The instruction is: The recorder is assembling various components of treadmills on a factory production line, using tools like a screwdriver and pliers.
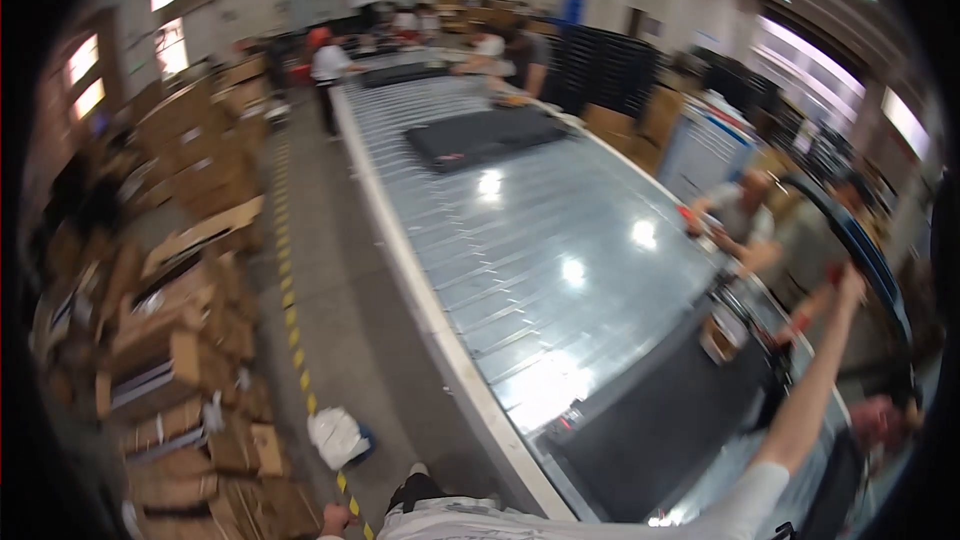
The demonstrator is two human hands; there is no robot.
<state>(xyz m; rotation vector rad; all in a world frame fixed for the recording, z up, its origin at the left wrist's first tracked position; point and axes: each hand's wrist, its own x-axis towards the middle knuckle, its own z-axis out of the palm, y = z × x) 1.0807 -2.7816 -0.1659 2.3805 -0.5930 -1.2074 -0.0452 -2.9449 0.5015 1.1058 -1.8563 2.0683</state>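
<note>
Dark curved bar [850,230] is held up high by the right hand [852,285], closed around it, past the long shiny table's [560,260] right edge. It looks stiff and heavy. The left hand [335,518] hangs low; its grip cannot be told.

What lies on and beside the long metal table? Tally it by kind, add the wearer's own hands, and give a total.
dark flat panels on the metal table: 3
white bag on the floor: 1
own hands, left hand and right hand: 2
Total: 6
</note>
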